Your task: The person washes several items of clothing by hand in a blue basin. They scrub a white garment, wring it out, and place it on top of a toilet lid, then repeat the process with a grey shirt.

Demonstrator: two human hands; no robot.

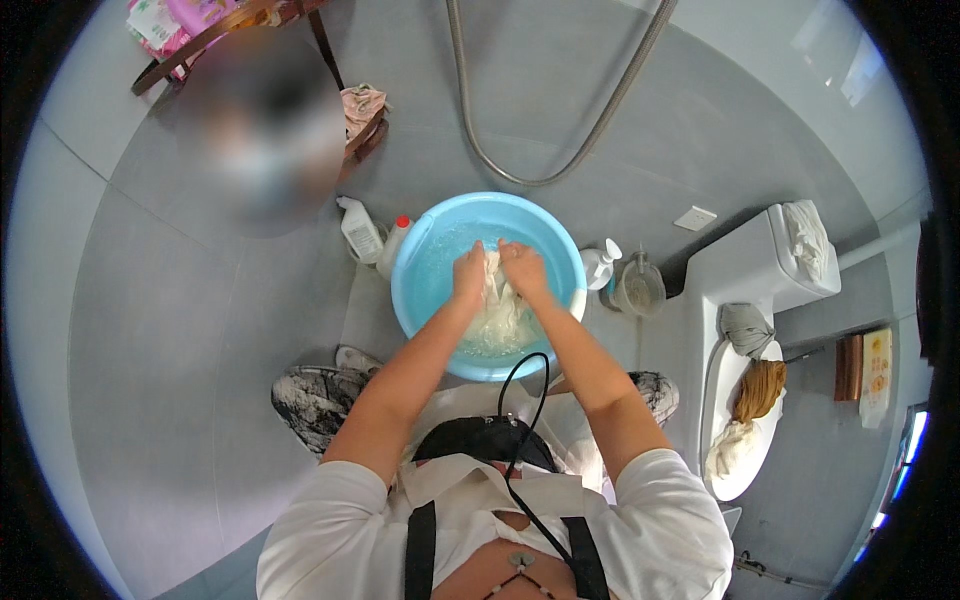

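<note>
The basin (402, 290) was smooth blue plastic with a soft gloss along its rim. Inside it, the pale cloth (500, 325) looked soaked, limp and wrinkled. The hose (478, 150) was ribbed metal with a dull silvery sheen. Smooth plastic made up 3 bottles: the white bottle (361, 230), the red-capped bottle (393, 250) and the pump bottle (597, 268). The toilet (735, 265) appeared to be glossy white ceramic; the grey cloth (746, 328), brown cloth (762, 390) and cream cloth (732, 448) on it were matt and crumpled. The floor (160, 340) looked smooth and mostly matt, the cable (520, 490) smooth and rubbery.
</note>
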